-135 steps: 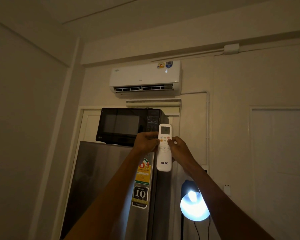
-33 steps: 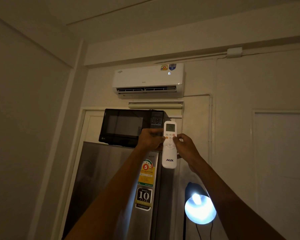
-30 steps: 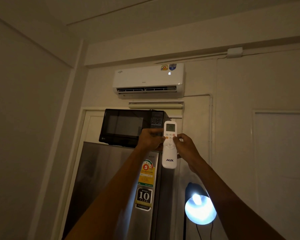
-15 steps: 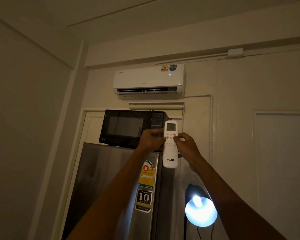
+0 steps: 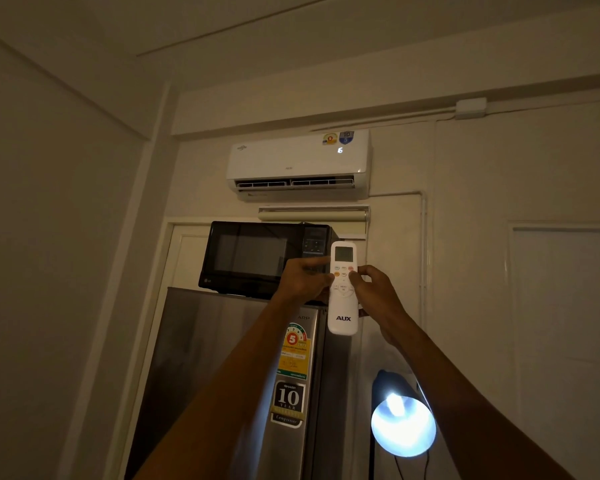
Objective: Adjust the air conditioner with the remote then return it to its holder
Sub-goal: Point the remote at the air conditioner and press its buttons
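Note:
A white AUX remote (image 5: 342,308) is held upright at arm's length, below the white wall-mounted air conditioner (image 5: 298,164), whose louvres are open and whose front shows a lit digit. My left hand (image 5: 302,277) grips the remote's left edge, thumb on the left-side buttons. My right hand (image 5: 374,289) grips its right edge, thumb near the upper right buttons. The remote's small screen faces me. No holder for the remote is in view.
A black microwave (image 5: 257,258) sits on top of a silver fridge (image 5: 229,375) with stickers on its door, right behind my hands. A lit lamp (image 5: 402,426) glows at the lower right. Pale walls enclose the corner; a door panel (image 5: 565,323) is at right.
Both hands and the remote have stayed almost in place. My right thumb has shifted slightly on the upper buttons. The view has tilted a little.

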{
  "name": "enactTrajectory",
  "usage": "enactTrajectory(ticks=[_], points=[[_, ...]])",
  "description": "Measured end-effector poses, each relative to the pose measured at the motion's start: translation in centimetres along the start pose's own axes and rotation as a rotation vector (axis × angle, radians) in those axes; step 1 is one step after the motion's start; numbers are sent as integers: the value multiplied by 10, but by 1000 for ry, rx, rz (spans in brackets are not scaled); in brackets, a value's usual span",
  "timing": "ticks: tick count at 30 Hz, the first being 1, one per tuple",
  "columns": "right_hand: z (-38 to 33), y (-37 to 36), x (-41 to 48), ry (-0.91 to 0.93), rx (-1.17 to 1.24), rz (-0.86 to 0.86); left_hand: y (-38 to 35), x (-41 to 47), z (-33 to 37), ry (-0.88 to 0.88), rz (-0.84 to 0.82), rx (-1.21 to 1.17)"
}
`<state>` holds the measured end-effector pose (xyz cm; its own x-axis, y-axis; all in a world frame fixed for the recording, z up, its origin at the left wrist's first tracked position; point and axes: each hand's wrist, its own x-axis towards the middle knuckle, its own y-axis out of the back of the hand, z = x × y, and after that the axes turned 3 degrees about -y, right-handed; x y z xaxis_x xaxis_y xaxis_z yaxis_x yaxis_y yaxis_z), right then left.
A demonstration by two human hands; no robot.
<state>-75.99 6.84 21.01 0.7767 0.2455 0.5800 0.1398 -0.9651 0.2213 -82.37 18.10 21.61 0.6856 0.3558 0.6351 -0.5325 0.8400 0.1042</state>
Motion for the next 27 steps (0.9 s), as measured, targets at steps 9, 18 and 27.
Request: enactTrajectory(ticks=[9,18,27], points=[[-1,3,-1,6,7,10,-4,-2,3,-7,6,-5],[-7,5,-1,23,21,35,-3,-4,10,-10,11,-15],[-8,7,-3,7,27,58,-5,-6,15,-1,8,5]])
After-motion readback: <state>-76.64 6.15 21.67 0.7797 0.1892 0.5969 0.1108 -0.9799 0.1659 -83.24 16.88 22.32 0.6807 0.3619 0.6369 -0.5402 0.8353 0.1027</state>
